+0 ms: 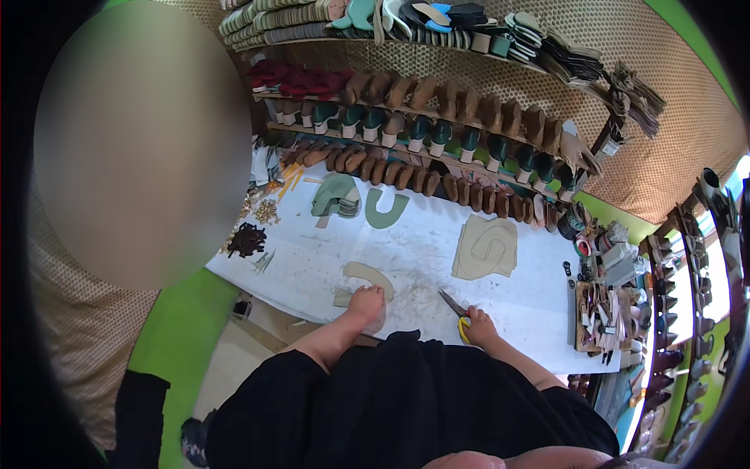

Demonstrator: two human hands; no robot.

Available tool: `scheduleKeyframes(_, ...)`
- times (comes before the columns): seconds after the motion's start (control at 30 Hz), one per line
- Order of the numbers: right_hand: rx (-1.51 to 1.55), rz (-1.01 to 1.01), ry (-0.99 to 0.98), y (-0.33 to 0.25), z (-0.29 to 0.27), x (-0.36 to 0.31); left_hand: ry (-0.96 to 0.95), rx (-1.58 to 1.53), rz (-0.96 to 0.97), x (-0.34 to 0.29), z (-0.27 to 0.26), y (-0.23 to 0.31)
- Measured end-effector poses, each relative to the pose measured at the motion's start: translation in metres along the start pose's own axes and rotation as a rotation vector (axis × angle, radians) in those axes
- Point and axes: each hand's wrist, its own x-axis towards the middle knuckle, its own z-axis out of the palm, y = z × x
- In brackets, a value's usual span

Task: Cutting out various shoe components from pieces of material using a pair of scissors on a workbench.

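My left hand [366,302] is at the table's near edge, fingers closed on a beige U-shaped cut piece [373,274] that looks like leather or fabric. Part of the piece is hidden under the hand. To the right, my right hand [480,321] grips a pair of scissors [454,304] by their yellow handles. The blades point away from me and to the left, apart from the beige piece. Farther off on the right lies a stack of beige sheets [486,262] with a curved outline on the top one.
Green U-shaped pieces [387,209] and a green stack [336,195] lie at the back of the white table [422,242]. Shelves of shoes [469,144] rise behind it. A rack of tools [598,316] stands at right, dark scraps [247,241] at left. A blurred patch covers the far left.
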Motion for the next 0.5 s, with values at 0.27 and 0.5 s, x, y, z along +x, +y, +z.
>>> scheduleKeyframes(0.27,0.000,0.022,-0.031,0.000,-0.003,-0.001,0.091,-0.027,0.087,-0.005,-0.017,0.008)
scheduleKeyframes(0.5,-0.001,0.045,-0.033,-0.005,-0.002,-0.002,0.049,0.023,0.086,0.004,-0.010,-0.002)
